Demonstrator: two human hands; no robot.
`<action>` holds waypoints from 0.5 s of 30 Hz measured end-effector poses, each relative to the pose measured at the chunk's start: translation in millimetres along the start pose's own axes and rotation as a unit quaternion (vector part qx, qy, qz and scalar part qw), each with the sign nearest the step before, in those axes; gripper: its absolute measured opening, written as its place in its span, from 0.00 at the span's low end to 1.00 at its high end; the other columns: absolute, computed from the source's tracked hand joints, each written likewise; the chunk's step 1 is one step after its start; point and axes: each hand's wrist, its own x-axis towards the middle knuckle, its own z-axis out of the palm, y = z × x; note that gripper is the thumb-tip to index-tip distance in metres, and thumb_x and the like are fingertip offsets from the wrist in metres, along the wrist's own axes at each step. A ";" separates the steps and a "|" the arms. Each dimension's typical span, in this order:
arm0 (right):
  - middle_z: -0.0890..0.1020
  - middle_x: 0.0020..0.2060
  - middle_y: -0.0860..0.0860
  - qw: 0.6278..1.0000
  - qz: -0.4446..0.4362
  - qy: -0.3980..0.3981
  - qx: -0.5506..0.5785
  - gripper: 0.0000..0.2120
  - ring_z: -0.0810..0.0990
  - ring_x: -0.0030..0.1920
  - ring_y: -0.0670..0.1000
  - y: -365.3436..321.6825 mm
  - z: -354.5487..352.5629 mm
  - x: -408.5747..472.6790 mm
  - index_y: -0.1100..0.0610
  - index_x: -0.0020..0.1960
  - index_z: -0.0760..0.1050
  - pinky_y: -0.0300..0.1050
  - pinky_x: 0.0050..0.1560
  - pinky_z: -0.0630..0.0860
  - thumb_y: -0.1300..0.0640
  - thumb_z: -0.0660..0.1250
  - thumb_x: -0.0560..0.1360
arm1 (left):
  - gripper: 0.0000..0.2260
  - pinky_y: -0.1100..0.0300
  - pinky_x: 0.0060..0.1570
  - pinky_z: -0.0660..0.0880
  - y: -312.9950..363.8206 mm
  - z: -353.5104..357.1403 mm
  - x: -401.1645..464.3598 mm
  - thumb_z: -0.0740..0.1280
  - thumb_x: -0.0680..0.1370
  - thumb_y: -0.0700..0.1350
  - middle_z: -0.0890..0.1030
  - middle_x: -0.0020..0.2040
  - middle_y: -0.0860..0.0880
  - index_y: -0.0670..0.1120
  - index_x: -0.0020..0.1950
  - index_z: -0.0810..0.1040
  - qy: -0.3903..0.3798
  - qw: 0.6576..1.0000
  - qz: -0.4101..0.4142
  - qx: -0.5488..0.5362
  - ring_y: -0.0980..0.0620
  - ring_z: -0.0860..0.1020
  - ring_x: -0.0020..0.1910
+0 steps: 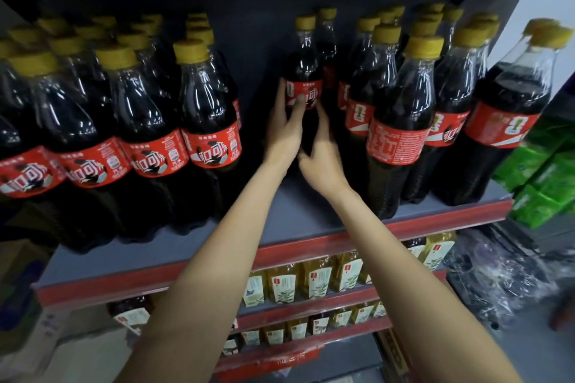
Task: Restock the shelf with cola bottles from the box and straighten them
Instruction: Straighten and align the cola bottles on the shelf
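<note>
We see the cola bottle (303,71) standing upright deep in the gap on the grey shelf (298,214), held between both hands. The left hand (286,127) curls round its left side, thumb pressed on the red label, while the right hand (320,152) cups the lower right side (its fingertips hidden behind the bottle). Rows of yellow-capped bottles (149,102) flank the gap, glossy clear plastic over dark liquid. Below the red shelf edge (311,246) sit pale tea bottles (314,280); green packs (541,171) lie rightward.
</note>
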 end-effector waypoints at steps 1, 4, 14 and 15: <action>0.63 0.75 0.57 1.000 -0.008 -0.002 0.000 0.42 0.65 0.72 0.55 -0.9 -1.3 -1.4 0.56 0.78 0.49 0.35 0.65 0.63 0.72 0.64 0.71 | 0.24 0.62 0.68 0.59 -0.5 -4.1 -6.0 0.57 0.82 0.54 0.63 0.76 0.52 0.55 0.77 0.56 0.009 1.000 0.007 0.007 0.55 0.63 0.73; 0.69 0.70 0.58 0.999 -0.040 -0.009 -0.019 0.41 0.72 0.66 0.56 -6.3 -5.0 -3.2 0.54 0.78 0.51 0.43 0.61 0.71 0.68 0.67 0.72 | 0.24 0.63 0.68 0.56 1.1 -15.5 -21.6 0.55 0.83 0.54 0.61 0.77 0.52 0.55 0.78 0.54 0.044 0.998 0.016 0.031 0.54 0.60 0.74; 0.68 0.71 0.58 0.998 -0.040 -0.056 0.011 0.42 0.71 0.66 0.51 -6.0 2.9 2.5 0.51 0.78 0.44 0.47 0.63 0.72 0.63 0.66 0.74 | 0.31 0.70 0.64 0.62 21.0 -34.4 -72.5 0.65 0.78 0.43 0.63 0.75 0.46 0.49 0.78 0.54 0.019 0.950 0.121 0.288 0.58 0.67 0.67; 0.68 0.71 0.59 0.997 -0.040 -0.062 0.011 0.44 0.72 0.67 0.52 -6.5 2.6 3.8 0.51 0.78 0.42 0.46 0.63 0.71 0.64 0.67 0.73 | 0.28 0.64 0.67 0.65 24.8 -38.6 -82.9 0.65 0.78 0.42 0.65 0.74 0.47 0.47 0.77 0.59 0.025 0.939 0.170 0.298 0.56 0.67 0.69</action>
